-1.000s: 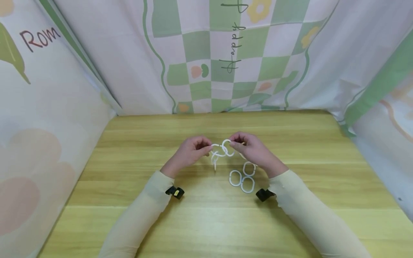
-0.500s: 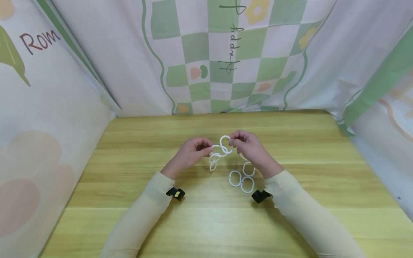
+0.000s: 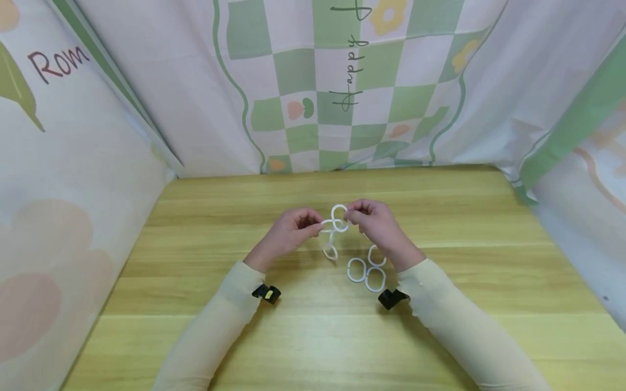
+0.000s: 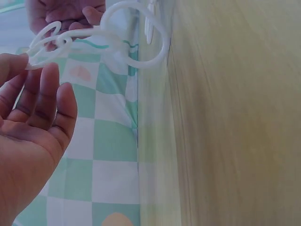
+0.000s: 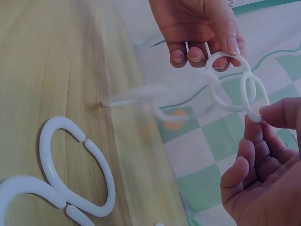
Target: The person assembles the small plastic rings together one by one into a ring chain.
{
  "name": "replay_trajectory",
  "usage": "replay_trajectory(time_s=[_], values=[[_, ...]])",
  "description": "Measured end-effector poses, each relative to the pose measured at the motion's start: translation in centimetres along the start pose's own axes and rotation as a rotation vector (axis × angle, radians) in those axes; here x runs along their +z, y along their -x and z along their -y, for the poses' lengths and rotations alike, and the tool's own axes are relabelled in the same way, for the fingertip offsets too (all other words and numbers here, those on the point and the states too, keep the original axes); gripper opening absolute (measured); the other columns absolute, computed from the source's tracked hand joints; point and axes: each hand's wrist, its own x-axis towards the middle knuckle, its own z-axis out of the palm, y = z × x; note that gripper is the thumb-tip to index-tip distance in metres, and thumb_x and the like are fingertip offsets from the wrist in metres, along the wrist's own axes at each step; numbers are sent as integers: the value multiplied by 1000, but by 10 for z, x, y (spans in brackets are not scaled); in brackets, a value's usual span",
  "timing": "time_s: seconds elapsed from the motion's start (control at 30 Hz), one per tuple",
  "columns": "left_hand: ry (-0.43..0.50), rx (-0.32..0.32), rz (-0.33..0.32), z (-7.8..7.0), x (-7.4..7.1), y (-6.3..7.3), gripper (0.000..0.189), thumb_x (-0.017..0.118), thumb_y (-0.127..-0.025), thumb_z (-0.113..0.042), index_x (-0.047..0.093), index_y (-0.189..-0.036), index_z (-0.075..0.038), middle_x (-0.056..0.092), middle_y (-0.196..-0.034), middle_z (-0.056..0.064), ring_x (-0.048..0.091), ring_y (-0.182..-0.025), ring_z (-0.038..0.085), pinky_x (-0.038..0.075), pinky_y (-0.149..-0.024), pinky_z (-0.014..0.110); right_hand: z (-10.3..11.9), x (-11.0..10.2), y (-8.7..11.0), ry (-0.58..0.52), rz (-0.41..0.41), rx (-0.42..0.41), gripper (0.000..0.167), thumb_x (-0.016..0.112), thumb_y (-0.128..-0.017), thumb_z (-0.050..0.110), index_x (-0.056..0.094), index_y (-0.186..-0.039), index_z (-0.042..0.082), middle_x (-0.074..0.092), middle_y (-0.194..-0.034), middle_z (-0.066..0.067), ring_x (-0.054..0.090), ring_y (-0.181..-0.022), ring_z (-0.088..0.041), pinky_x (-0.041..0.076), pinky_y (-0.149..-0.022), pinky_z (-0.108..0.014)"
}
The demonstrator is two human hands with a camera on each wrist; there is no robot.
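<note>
Pinching L ring [image 3: 327,221] at its outer edge btwn thumb & fingertips of L hand [image 3: 288,232]. Pinching R ring [image 3: 339,206] at its right side, again thumb vs. fingertips, w/ R hand [image 3: 377,221]. Leaving other fingers of both hands loosely bent. Holding both white rings up off table [image 3: 293,347], in the narrow gap btwn hands, crossing & apparently linked, w/ R ring reaching a bit farther from the person.

Also dangling hanging links [image 3: 330,253] under L ring, just right of L hand; blurred in R wrist view, so can't tell exact no. or if touching table.

Can count 3 more rings flat on table, btwn forearms, much closer to R hand than L: left loose ring [image 3: 349,270], near loose ring [image 3: 375,291], far loose ring [image 3: 370,255]. Arranged w/ far loose ring just beside R wrist, near loose ring about touching it, left loose ring about touching near loose ring. Can make out a small split in one of them, R wrist view. Also glimpsing a white piece [image 3: 366,237] by R hand, mostly hidden; can't tell shape.
</note>
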Motion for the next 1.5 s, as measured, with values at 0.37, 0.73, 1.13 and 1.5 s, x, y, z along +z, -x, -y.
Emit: replay_trajectory(time_s=[0.37,0.73,1.13,1.5], values=[[-15,-8,26,0,-1,1,13,66,-96,-17,68,-103,-7,67,-93,5,59,-79,16,50,-67,28,-3,2,-1,12,-4,6,21,64,-94,19,63,-106,1,60,-95,-8,51,-79,-17,43,-64,-24],[71,-54,14,3,0,-1,18,64,-97,-15,65,-107,-1,64,-95,20,63,-85,28,51,-80,57,-4,8,-1,-112,0,-35,18,65,-94,14,60,-104,0,63,-92,-7,55,-86,-24,48,-68,-27],[115,-12,-60,0,1,-1,12,66,-96,-13,66,-103,-3,67,-97,18,62,-91,44,50,-82,60,-14,21,1,-179,76,-69,14,64,-93,4,58,-101,-6,64,-86,-9,56,-76,-15,46,-61,-25],[77,18,-65,2,-2,-1,11,68,-94,-13,68,-100,-4,68,-89,7,62,-81,40,55,-71,43,-28,0,0,78,111,-20,22,67,-93,15,61,-108,0,60,-88,-8,54,-75,-20,47,-60,-26]])
